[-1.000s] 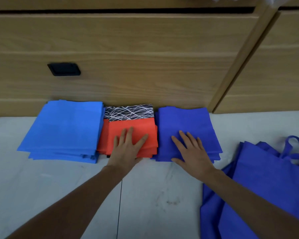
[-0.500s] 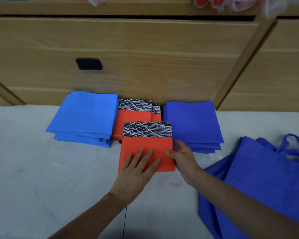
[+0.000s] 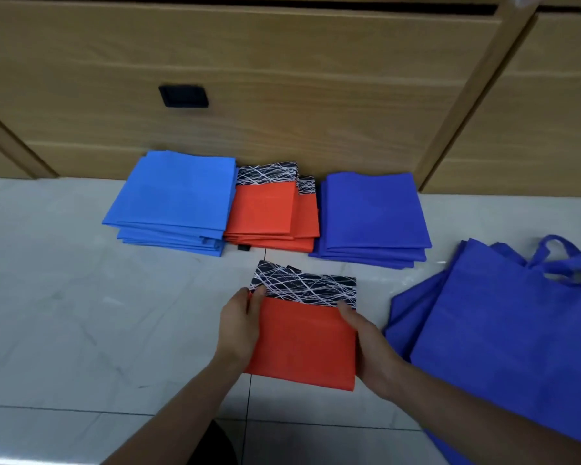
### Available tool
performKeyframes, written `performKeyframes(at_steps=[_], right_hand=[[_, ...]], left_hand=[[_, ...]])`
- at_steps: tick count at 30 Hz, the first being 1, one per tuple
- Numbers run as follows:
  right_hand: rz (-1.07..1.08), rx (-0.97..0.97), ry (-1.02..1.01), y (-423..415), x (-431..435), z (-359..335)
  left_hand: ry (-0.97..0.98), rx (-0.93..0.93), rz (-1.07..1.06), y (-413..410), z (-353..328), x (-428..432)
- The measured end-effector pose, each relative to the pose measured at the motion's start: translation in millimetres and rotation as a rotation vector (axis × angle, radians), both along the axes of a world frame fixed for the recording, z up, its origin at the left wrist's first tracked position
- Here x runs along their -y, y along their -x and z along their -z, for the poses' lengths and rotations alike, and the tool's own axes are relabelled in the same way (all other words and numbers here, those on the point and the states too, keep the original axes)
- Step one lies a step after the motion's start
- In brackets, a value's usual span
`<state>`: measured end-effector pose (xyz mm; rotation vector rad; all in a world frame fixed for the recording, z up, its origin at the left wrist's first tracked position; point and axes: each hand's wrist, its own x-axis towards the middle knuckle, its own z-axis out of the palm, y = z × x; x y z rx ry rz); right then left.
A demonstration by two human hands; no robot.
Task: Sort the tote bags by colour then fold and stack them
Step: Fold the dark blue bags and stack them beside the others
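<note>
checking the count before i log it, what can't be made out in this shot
Head view only.
Cut off by the right and bottom edges: loose dark blue bags, count unclear.
Hidden by the bag itself: underside of the red bag gripped by the left hand and right hand.
Too small to identify: small black thing at the front of the red stack.
</note>
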<state>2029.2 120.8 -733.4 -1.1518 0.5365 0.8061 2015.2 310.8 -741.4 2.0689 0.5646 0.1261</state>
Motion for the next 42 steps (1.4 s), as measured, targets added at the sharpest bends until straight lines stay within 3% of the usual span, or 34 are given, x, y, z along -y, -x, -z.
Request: performKeyframes(at_steps=[3, 6, 8, 12, 17, 19, 23, 28, 30, 32, 33, 35, 38, 42], right_hand=[[0.049, -0.003, 0.083, -12.4, -10.5, 0.0], [0.122, 0.131, 0.174, -16.3, -13.7, 6.1], [0.060, 0.221, 0.150, -17.2, -10.8, 7.9], [0.011, 0.327, 0.119, -15.0, -9.0, 6.9], [0.048, 0.265, 0.089, -16.0, -7.7, 6.5], [0.056, 0.304, 0.215, -13.8, -8.4, 11.8], [0.143, 0.319, 0.489, -15.6, -10.4, 35.2], [-0.031, 0.398, 0.795, -5.3, -14.7, 63.5], [-0.181, 0.628, 1.139, -4.2, -20.2, 64.5], [-0.458, 1.094, 1.447, -14.1, -18.1, 68.5], [-0.650, 1.356, 1.469, -21.4, -14.3, 74.4], [-1.025, 1.661, 1.319, -35.4, -5.9, 85.9], [-1.271, 1.680, 1.191, -45.3, 2.0, 97.1], [-1.204, 1.639, 1.094, -43.6, 4.8, 100.7]], left_hand=[[0.096, 0.013, 0.018, 2.3, 6.9, -2.1], [0.262, -0.095, 0.008, -0.9, 6.0, -3.5], [0.427, -0.130, -0.003, -9.4, -0.7, -4.9], [0.413, -0.012, 0.018, -26.1, -10.5, -5.3], [0.480, 0.023, -0.042, -28.3, -4.6, -6.4], [0.375, -0.017, -0.075, -23.8, -2.7, 0.2], [-0.201, -0.300, -0.025, 2.7, 21.4, 27.5], [-0.454, -0.330, 0.004, 10.4, 61.7, 35.5], [-0.612, -0.255, 0.008, 9.2, 74.9, 35.6], [-0.764, -0.142, 0.030, 10.3, 89.0, 34.2], [-0.796, -0.081, 0.063, 10.2, 94.6, 32.2], [-0.764, -0.049, 0.197, 11.0, 99.6, 27.6], [-0.683, -0.105, 0.386, 16.6, 99.5, 25.4], [-0.682, -0.137, 0.422, 20.4, 96.7, 24.7]])
